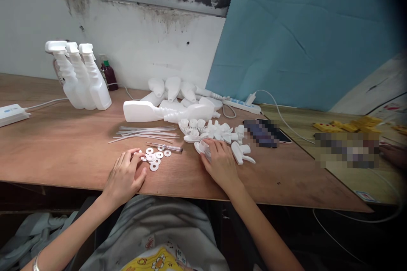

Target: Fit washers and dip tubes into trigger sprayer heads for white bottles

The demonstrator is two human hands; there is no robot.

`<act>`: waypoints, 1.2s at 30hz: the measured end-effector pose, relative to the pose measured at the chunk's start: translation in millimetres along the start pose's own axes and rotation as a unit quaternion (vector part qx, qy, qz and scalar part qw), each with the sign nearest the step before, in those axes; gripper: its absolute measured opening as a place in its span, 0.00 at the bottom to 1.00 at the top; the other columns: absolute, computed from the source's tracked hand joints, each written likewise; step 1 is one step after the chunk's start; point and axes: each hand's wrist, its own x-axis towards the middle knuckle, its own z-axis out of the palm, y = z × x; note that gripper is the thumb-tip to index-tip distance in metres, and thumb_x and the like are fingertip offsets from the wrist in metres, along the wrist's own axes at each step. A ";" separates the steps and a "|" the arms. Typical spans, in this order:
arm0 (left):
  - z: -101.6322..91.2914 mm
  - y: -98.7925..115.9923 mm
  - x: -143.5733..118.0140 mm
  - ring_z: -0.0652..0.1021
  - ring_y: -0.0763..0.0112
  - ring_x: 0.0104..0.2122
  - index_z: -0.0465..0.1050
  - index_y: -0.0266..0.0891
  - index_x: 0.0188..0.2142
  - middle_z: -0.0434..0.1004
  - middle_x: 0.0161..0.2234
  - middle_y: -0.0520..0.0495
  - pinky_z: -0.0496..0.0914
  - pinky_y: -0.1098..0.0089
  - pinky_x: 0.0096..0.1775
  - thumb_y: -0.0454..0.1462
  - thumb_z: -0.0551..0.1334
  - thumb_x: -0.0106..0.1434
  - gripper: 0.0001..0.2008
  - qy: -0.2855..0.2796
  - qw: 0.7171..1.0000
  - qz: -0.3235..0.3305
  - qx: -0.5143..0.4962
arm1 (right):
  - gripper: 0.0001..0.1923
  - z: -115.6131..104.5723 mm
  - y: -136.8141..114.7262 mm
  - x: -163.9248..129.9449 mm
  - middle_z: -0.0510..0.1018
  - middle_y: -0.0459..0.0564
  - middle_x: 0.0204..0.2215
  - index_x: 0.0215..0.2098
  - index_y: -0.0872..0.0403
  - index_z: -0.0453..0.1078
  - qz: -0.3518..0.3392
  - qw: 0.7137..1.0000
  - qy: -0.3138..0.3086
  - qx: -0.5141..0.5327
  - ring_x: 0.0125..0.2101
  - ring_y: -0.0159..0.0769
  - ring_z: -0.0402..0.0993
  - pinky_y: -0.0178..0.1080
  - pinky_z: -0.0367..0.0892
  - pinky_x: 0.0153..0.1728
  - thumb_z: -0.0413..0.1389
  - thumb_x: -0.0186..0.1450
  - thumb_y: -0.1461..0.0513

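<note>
Far left on the table (pixel 63 144): power strip (pixel 12 114), then 3 upright spray bottles (pixel 81 76). L hand (pixel 124 175) lies flat, fingers loosely spread, tips touching the edge of the white washers (pixel 154 157), gripping nothing. Thin dip tubes (pixel 143 132) lie just behind them. R hand (pixel 221 161) is curled around a white trigger head (pixel 202 147), at the near edge of the trigger-head pile (pixel 216 132). Best approach, imo: slide one washer clear w/ a fingertip, keep the head steady. Empty bottles (pixel 168 110) lie behind; phone (pixel 265 132) to the right.
</note>
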 end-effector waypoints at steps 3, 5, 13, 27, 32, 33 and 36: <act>0.5 1.7 -1.0 0.68 0.56 0.47 0.63 0.39 0.45 0.64 0.48 0.40 0.65 0.57 0.46 0.39 0.53 0.60 0.14 -0.002 1.000 -0.003 0.000 | 0.18 0.2 -0.3 0.1 0.70 0.57 0.46 0.49 0.57 0.61 -0.001 1.000 0.001 0.002 0.46 0.48 0.63 0.48 0.61 0.43 0.52 0.59 0.64; 2.4 2.1 -2.5 0.67 0.56 0.47 0.62 0.38 0.45 0.64 0.48 0.40 0.64 0.57 0.47 0.39 0.52 0.60 0.14 -0.002 1.000 -0.005 0.001 | 0.20 -0.5 -1.1 0.4 0.69 0.58 0.48 0.49 0.58 0.60 -0.004 1.000 0.010 0.005 0.47 0.49 0.62 0.49 0.61 0.44 0.53 0.59 0.63; -26.1 -46.5 36.6 0.62 0.49 0.51 0.59 0.35 0.51 0.59 0.50 0.37 0.58 0.49 0.51 0.44 0.54 0.59 0.22 0.005 0.994 -0.109 0.021 | 0.20 -4.9 -5.4 1.4 0.67 0.59 0.49 0.51 0.56 0.57 -0.035 0.993 0.103 0.038 0.51 0.48 0.60 0.50 0.60 0.48 0.51 0.61 0.63; -54.9 -147.5 177.8 0.52 0.42 0.55 0.60 0.20 0.48 0.48 0.54 0.35 0.46 0.49 0.54 0.43 0.46 0.64 0.24 0.149 0.953 -0.261 0.026 | 0.20 -2.3 -5.0 1.9 0.70 0.59 0.47 0.50 0.57 0.58 -0.068 0.982 0.167 0.055 0.49 0.47 0.64 0.49 0.62 0.47 0.53 0.59 0.66; -24.2 -172.1 186.8 0.53 0.41 0.56 0.64 0.23 0.45 0.43 0.56 0.27 0.48 0.48 0.54 0.36 0.58 0.55 0.19 0.167 0.940 -0.298 0.013 | 0.20 -2.3 -5.7 2.0 0.71 0.58 0.46 0.49 0.56 0.58 -0.067 0.982 0.167 0.061 0.48 0.46 0.65 0.49 0.62 0.47 0.53 0.59 0.66; -20.3 -176.3 187.3 0.53 0.41 0.56 0.64 0.25 0.44 0.42 0.56 0.27 0.49 0.49 0.54 0.35 0.59 0.54 0.19 0.170 0.938 -0.303 0.012 | 0.19 -2.1 -5.7 2.0 0.71 0.58 0.46 0.49 0.56 0.58 -0.065 0.982 0.167 0.063 0.48 0.46 0.65 0.49 0.62 0.47 0.53 0.59 0.66; -13.1 -185.9 188.3 0.52 0.41 0.57 0.66 0.29 0.43 0.41 0.56 0.29 0.49 0.50 0.55 0.36 0.60 0.52 0.18 0.180 0.933 -0.312 0.010 | 0.19 -1.4 -5.6 1.6 0.70 0.58 0.46 0.49 0.56 0.58 -0.060 0.981 0.170 0.067 0.48 0.46 0.65 0.49 0.62 0.47 0.53 0.60 0.66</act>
